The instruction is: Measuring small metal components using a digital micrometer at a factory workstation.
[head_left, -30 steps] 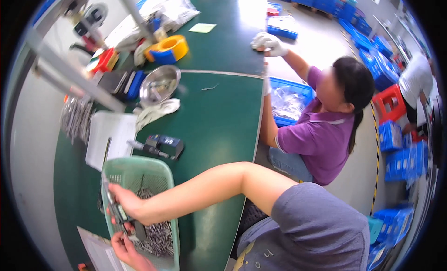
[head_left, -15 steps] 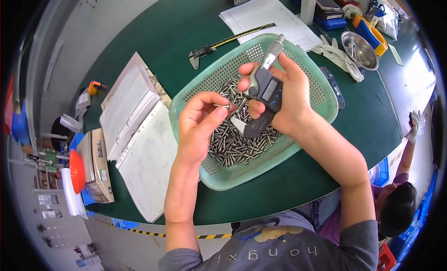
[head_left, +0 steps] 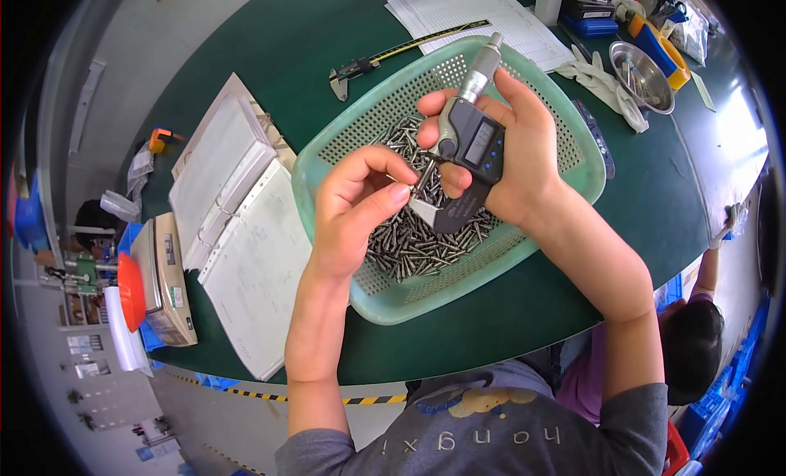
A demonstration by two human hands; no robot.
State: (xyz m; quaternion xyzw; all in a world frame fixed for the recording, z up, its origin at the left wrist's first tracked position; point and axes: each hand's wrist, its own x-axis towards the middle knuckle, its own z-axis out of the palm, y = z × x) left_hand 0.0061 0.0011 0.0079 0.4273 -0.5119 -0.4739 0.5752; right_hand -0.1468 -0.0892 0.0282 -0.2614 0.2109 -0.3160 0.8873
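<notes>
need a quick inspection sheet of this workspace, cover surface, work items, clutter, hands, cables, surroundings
Surface: dark green tabletop, bright glare at right
Work items: grey-and-black digital micrometer; small silver metal pin at its gap, contact with both measuring faces unclear; pale green perforated plastic basket below, holding many silver metal pins
Clutter: open white ring binder left of the basket; long black-and-yellow caliper and white paper sheets beyond it; round silver metal bowl and white fabric glove at upper right
Hands: left hand pinches the pin between its fingers; right hand grips the micrometer
Cables: nothing seen
Surroundings: boxy beige scale at left; person in purple at right; yellow-and-black striped floor tape
</notes>
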